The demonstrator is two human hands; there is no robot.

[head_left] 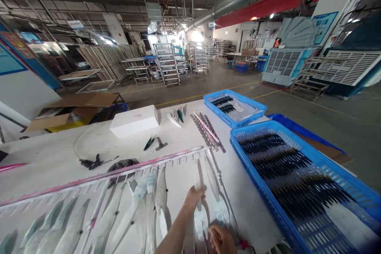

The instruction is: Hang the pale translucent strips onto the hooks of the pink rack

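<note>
The left hand (195,197), at the lower centre of the frame, is closed around a long pale piece (199,172), its thumb and fingers wrapped about the middle. This piece hangs down from the rack rail (178,154), a pink and white bar with a row of short pegs that crosses the frame from the left edge to the centre. The right hand (220,240) is at the bottom edge, right of the left hand, its fingers curled near the lower end of the piece; whether they grip anything I cannot tell. Just right of the held piece is a second pale piece (212,178), and more line up across the lower left.

All of this lies on a white table (175,137). Above the rail, left of centre, are a white box (135,121), a grey T-shaped object (161,144) and a black tool (94,162). Patterned strips (205,131) lie near the middle. On the right, a large blue basket (256,183) holds rows of dark slender pieces (281,162), with a smaller blue basket (250,120) just beyond it
</note>
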